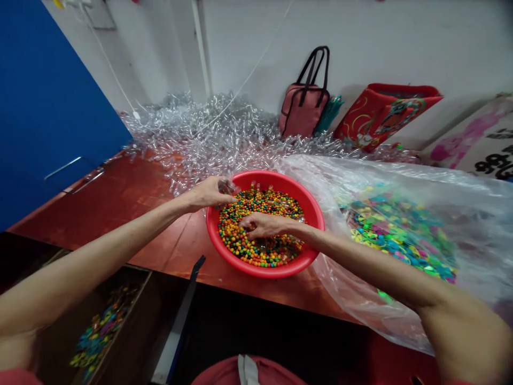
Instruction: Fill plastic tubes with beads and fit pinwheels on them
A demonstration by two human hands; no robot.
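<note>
Left of and below the red basin, an open carton holds coloured pieces; anything knocked off the counter on that side could land in there and mix. Behind the basin and spreading left: a loose pile of clear tubes. Drag a forearm through it and strays could end up in the basin. Your left hand is at the basin's left rim, curled round what looks like a small bunch of clear tubes; a slack grip could tip them and spill any contents. The beads are in the basin, a few tubes standing near its back wall. Your right hand is down at the beads, fingers closed on what looks like more clear tubes; push too hard and beads could hop the near rim. Right of the basin, a clear bag of coloured pieces lies under your right forearm; a snag there could tug film into the basin. Can't make out: tube count in either hand, how full they are, right fingertips against the beads. Your left arm hides part of the carton; film blurs the bag's contents.
</note>
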